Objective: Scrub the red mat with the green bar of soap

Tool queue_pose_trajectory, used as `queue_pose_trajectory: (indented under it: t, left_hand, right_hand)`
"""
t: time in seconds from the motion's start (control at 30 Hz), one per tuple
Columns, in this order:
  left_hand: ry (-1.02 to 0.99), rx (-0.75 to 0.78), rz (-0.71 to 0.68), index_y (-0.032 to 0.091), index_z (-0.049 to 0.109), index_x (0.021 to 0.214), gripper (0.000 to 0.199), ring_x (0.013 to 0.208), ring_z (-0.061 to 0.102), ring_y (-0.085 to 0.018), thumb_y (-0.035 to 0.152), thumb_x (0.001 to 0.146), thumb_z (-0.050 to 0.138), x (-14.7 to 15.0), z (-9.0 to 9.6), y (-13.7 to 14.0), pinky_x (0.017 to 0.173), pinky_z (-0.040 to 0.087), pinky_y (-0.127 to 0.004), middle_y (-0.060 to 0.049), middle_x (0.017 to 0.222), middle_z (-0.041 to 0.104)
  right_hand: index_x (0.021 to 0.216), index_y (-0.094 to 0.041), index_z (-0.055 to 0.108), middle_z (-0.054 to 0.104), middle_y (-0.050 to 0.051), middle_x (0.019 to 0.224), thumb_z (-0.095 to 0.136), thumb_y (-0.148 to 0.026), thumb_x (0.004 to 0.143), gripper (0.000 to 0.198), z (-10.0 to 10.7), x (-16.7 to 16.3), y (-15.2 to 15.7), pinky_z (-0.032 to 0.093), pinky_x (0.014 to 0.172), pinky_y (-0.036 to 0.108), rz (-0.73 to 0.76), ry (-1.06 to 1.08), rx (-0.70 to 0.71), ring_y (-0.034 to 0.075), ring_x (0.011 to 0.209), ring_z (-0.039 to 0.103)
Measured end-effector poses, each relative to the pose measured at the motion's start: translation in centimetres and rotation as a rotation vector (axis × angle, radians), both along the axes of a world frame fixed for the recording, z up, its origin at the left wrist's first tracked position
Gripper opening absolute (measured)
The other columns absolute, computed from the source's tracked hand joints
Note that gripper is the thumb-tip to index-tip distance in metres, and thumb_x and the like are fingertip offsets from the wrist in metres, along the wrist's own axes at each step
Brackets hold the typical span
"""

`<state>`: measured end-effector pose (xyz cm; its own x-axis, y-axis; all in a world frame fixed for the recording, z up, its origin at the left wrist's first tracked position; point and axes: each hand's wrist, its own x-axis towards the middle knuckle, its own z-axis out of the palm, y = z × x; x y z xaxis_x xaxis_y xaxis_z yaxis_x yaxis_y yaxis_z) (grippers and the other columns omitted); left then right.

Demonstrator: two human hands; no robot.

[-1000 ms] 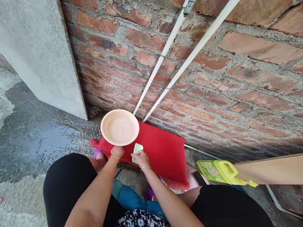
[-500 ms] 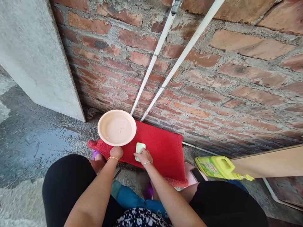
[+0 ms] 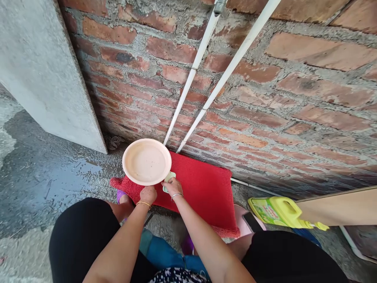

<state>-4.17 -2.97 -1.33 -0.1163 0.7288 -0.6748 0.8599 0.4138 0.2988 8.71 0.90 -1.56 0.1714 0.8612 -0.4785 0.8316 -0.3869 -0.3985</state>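
A pale pink basin [image 3: 146, 161] with a few dark specks inside is above the left end of a red shaggy mat [image 3: 203, 188]. My left hand [image 3: 148, 194] is closed at the basin's near rim, its fingertips hidden underneath. In my right hand [image 3: 173, 186] is a pale green, rounded-rectangular scrub brush [image 3: 165, 189], its bristle side out of sight. The brush is close beside the basin's lower right rim, partly covered by my fingers. Whether brush and basin touch, I cannot tell.
A brick wall [image 3: 250, 90] with two white pipes [image 3: 203, 106] rises behind the mat. A grey slab [image 3: 55, 78] leans at left over wet concrete floor [image 3: 67, 169]. At right are a yellow-green detergent jug [image 3: 277, 212] and a dark phone [image 3: 252, 222] on something pink.
My right hand has moved left and slightly up with the scrub brush, from the mat to the basin's edge. My left hand and the basin have shifted slightly right.
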Motion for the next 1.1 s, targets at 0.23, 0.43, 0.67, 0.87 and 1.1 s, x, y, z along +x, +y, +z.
queue_pose_trajectory:
  t: [0.23,0.43,0.67,0.87,1.1]
  left_hand:
    - [-0.009,-0.036,-0.032,0.011,0.057,0.129,0.042,0.12,0.059,-0.027,0.03,0.091,0.049,0.4,-0.2,0.3,0.097,0.047,-0.036,-0.02,0.13,0.062]
    - [0.043,-0.024,-0.04,0.02,0.059,0.127,0.042,0.119,0.061,-0.025,0.036,0.088,0.054,0.7,-0.5,0.3,0.096,0.047,-0.035,-0.016,0.129,0.064]
    - [0.157,-0.05,-0.089,0.021,0.068,0.113,0.046,0.117,0.062,-0.03,0.052,0.079,0.064,0.7,-0.9,0.0,0.093,0.049,-0.039,-0.018,0.123,0.067]
    - [0.205,-0.062,-0.182,0.015,0.06,0.127,0.069,0.122,0.057,-0.032,0.051,0.07,0.074,1.3,0.3,-0.3,0.099,0.047,-0.039,-0.021,0.13,0.061]
    - [0.211,-0.066,-0.208,0.012,0.058,0.128,0.067,0.124,0.056,-0.03,0.048,0.073,0.072,1.5,0.8,-0.3,0.101,0.046,-0.036,-0.021,0.131,0.061]
  right_hand:
    - [0.088,-0.023,0.059,0.06,0.004,0.101,0.073,-0.043,0.07,0.03,-0.1,0.9,0.5,0.04,0.067,0.027,0.062,-0.069,-0.023,0.019,0.088,0.06]
    - [0.094,-0.023,0.061,0.06,0.007,0.101,0.068,-0.045,0.073,0.031,-0.5,8.4,-1.3,0.041,0.068,0.027,-0.015,-0.178,-0.004,0.021,0.09,0.062]
    - [0.093,-0.019,0.064,0.064,0.01,0.094,0.064,-0.045,0.079,0.03,-0.4,18.1,-3.8,0.041,0.065,0.027,-0.223,-0.267,-0.021,0.022,0.086,0.064]
    - [0.094,-0.022,0.063,0.061,0.006,0.098,0.066,-0.045,0.076,0.029,-0.1,14.1,-4.8,0.04,0.068,0.026,-0.14,-0.196,0.042,0.019,0.084,0.061]
    - [0.095,-0.025,0.062,0.056,0.001,0.102,0.071,-0.041,0.073,0.028,0.1,7.6,-4.0,0.036,0.068,0.026,0.044,-0.104,0.041,0.016,0.083,0.057]
